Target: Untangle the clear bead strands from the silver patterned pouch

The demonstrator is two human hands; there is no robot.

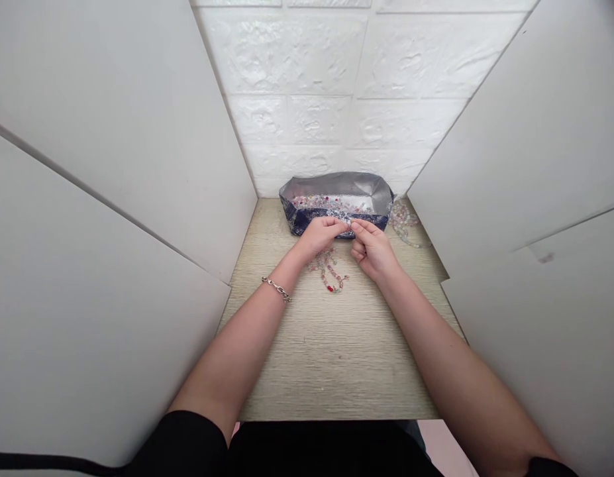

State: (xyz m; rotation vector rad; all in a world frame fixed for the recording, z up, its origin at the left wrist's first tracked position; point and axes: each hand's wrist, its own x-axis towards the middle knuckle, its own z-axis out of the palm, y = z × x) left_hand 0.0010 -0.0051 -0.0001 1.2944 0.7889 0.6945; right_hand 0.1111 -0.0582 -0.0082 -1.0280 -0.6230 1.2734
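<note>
My left hand (322, 233) and my right hand (371, 250) meet fingertip to fingertip just in front of a dark blue patterned pouch (301, 222). Both are closed in a pinch. From beneath my left hand comes a string of small pink, clear and red beads (331, 278), its lower end curling over the tabletop. What sits between my right thumb and forefinger is too small to make out. The pouch lies open, its silvery lining showing, with many loose pink, red and clear beads (311, 201) inside.
More strung pale beads (403, 222) lie right of the pouch on the light wood-grain tabletop (336, 358). White panels (138, 132) close in both sides, and a white brick-textured wall (316, 59) stands behind. A chain bracelet (277, 289) circles my left wrist.
</note>
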